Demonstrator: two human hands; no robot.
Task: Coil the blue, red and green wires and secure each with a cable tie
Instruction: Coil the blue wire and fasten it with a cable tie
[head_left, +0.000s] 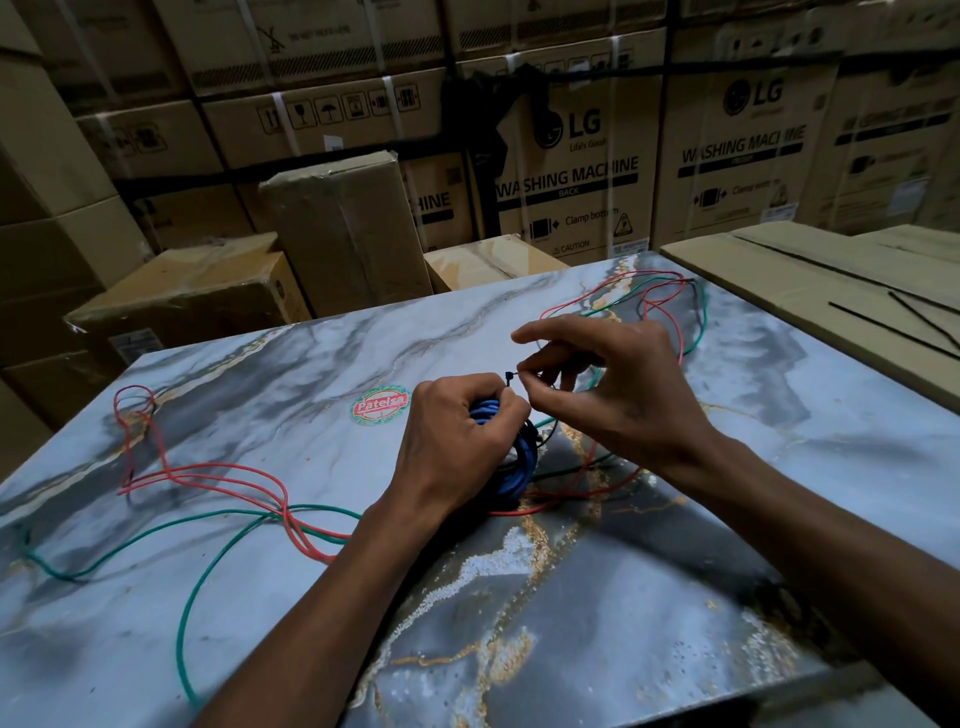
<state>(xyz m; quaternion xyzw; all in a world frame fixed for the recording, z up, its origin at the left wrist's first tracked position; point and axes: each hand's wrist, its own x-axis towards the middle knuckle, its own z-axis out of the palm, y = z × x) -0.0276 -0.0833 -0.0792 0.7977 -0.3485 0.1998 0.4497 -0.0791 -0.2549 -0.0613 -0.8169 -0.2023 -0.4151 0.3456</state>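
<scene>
— How far along is it?
— The blue wire (511, 452) is coiled at desk (675, 597) centre. The left hand (457, 447) grips it; the right hand (608, 384) pinches a black cable tie (510, 375) at the coil's twelve o'clock.
— The others?
— The red wire (218, 473) and green wire (156, 535) sprawl loose from nine o'clock to one o'clock. Two spare ties (904, 319) lie at two o'clock.

Blue insulated wire (522, 452) is wound into a tight coil, with a thin black plastic cable tie (510, 376) at its top. Red insulated wire (218, 475) and green insulated wire (156, 535) lie uncoiled in loose, crossing loops across the counter.
</scene>
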